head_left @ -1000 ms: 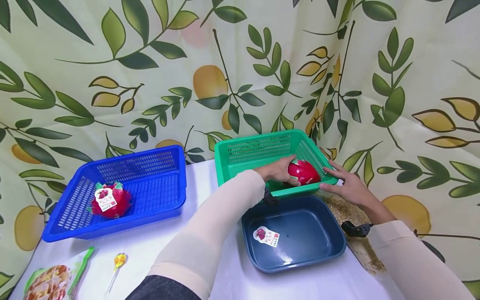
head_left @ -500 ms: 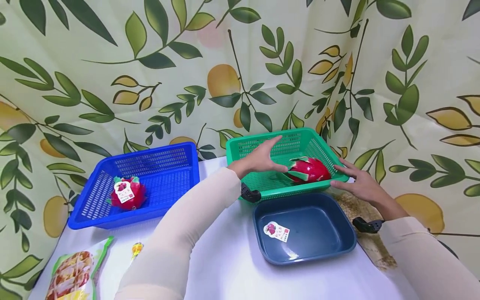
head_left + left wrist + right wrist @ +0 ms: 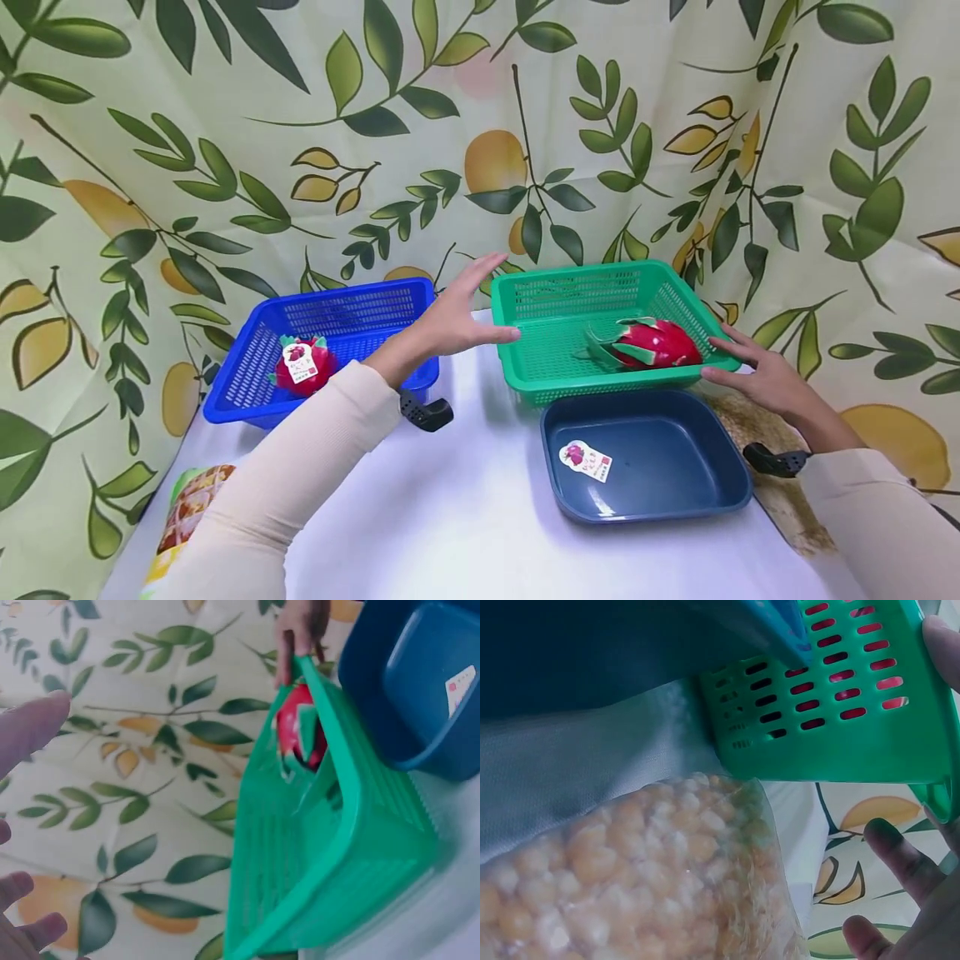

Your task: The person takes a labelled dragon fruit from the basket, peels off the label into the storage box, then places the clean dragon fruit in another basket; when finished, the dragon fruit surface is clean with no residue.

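Red dragon fruit [image 3: 667, 346], glossy and oval with pointed green scales, lies at the right in the slotted green plastic basket [image 3: 551, 342]. The right hand [image 3: 772, 379] touches that basket's right rim, fingers apart; the left hand [image 3: 446, 323] hovers left of it, thumb and fingers spread. Nearer, a smooth dark-blue basin [image 3: 663, 475] bears a fruit-picture label [image 3: 585, 460], its small writing unreadable.

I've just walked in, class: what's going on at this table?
A person's right hand touches a corner of the green basket, which holds a red dragon fruit. The left hand holds nothing, hovering near the blue basket, where a second fruit sits. A dark blue tub with a label inside stands in front of the green basket.
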A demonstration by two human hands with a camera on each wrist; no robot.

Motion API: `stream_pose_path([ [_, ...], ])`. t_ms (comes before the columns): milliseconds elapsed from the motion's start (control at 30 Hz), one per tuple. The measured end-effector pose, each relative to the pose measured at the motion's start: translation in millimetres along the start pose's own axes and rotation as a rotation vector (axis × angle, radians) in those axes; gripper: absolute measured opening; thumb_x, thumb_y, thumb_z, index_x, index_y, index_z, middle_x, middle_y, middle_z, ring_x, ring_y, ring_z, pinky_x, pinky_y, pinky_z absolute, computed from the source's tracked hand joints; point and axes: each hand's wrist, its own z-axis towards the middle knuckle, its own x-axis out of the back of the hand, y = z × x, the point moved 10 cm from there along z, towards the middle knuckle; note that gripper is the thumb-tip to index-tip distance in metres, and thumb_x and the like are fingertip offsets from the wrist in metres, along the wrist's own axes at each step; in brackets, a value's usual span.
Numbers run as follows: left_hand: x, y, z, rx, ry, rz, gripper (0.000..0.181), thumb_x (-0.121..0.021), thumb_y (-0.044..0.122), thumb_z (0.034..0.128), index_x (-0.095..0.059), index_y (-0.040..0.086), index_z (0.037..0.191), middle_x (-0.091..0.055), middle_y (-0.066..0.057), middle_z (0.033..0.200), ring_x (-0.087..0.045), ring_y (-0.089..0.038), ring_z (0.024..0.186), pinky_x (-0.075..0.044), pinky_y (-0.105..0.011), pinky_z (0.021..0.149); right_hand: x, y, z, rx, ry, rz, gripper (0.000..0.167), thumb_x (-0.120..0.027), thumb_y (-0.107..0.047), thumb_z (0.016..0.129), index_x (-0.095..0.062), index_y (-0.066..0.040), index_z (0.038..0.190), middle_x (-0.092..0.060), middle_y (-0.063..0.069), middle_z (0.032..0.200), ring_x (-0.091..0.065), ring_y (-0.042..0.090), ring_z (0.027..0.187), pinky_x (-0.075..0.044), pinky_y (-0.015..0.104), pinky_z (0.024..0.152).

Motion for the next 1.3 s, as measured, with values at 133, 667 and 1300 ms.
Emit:
stream_pose_path([
  [133, 26.9, -11.1, -36.8, 0.022, 0.115, -0.015, 0.094, -0.08, 0.038, 0.0763, -0.027, 0.028, 0.153, -0.016, 0.005, 0.158, -0.016, -0.021, 0.143, -0.023, -0.061, 0.106, 0.0, 1.3, -0.7, 0.002, -0.007, -0.005, 0.076, -0.066, -0.038, 0.091, -0.034, 0.003, 0.146, -0.008, 0.019, 0.158, -0.007, 0.058, 0.135, -0.021, 0.078, 0.089],
  [667, 111.0, -65.6, -165.0, 0.167, 0.45, 0.069, 0.07, -0.077, 0.027, 0.0823, -0.047, 0.017, 0.145, -0.01, 0.005, 0.16, -0.013, -0.03, 0.143, -0.022, -0.071, 0.1, 0.1, 3.5, 5.0, 0.016, -0.039, -0.103, 0.074, -0.062, -0.039, 0.093, -0.034, 0.005, 0.145, -0.007, 0.027, 0.156, -0.006, 0.062, 0.131, -0.023, 0.081, 0.081],
  [1300, 160.0, -169.1, -268.9, 0.485, 0.712, 0.119, 0.054, -0.064, 0.035, 0.0925, -0.054, 0.005, 0.137, -0.017, -0.003, 0.159, -0.002, -0.037, 0.143, -0.001, -0.074, 0.101, -0.8, -0.3, 2.5, 0.004, -0.036, -0.096, 0.075, -0.062, -0.037, 0.094, -0.031, 0.007, 0.145, -0.005, 0.031, 0.154, -0.005, 0.065, 0.129, -0.026, 0.081, 0.079],
])
